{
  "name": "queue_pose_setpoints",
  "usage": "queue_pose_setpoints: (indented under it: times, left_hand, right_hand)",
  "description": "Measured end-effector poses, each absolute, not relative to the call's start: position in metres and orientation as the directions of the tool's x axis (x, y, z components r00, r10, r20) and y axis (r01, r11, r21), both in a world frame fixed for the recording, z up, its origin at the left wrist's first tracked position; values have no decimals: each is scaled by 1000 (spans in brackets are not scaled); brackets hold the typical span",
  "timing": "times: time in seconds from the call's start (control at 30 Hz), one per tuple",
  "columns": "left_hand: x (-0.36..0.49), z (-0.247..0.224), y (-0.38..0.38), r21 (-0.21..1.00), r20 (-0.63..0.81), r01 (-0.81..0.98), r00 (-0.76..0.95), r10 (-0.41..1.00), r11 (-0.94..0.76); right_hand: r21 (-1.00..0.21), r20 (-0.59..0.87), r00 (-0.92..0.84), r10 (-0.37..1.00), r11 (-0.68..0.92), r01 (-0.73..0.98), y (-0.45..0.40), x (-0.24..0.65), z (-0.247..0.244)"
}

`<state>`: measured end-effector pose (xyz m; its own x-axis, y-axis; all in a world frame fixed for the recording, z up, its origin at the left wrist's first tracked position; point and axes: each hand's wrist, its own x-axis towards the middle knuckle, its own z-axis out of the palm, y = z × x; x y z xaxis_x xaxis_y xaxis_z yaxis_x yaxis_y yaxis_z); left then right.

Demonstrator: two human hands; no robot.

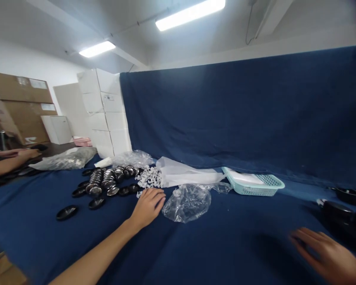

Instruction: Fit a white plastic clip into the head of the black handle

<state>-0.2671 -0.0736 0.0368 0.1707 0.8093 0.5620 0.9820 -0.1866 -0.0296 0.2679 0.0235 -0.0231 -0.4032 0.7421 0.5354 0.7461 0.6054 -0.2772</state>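
My left hand reaches over the blue cloth at the front edge of a pile of small white plastic parts. Its fingers are loosely stretched, and nothing shows in them; their undersides are hidden. A crumpled clear plastic bag lies just right of these fingers. Several round black lids or dishes with shiny faces stand in rows left of the pile, and a single one lies nearer the front. Slightly blurred, my right hand hovers at the lower right, fingers curved, with a gap at the thumb. Black glossy items lie beyond it.
A light teal plastic basket with white paper inside stands against the dark blue curtain. A white sheet-like bag lies beside it. White boxes and cardboard cartons are stacked left. Another person's arms show at far left.
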Motion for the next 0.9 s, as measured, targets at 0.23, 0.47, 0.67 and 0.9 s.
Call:
queue_pose_setpoints:
  times: [0.23, 0.47, 0.67, 0.9]
  left_hand:
    - [-355, 27, -87, -84, 554, 990, -47, 831, 112]
    - [-378, 20, -81, -99, 557, 967, -143, 819, 236]
    - [-384, 16, -77, -100, 563, 962, -156, 812, 253]
    - [-395, 11, -75, -75, 576, 967, -158, 802, 245]
  right_hand:
    - [-238, 418, -739, 528, 849, 472, -15, 141, 28]
    - [-90, 368, -761, 534, 835, 542, -18, 131, 28]
    - [-114, 380, -338, 861, 406, 907, 98, 145, 66]
    - [-127, 51, 77, 996, -70, 989, 226, 142, 66]
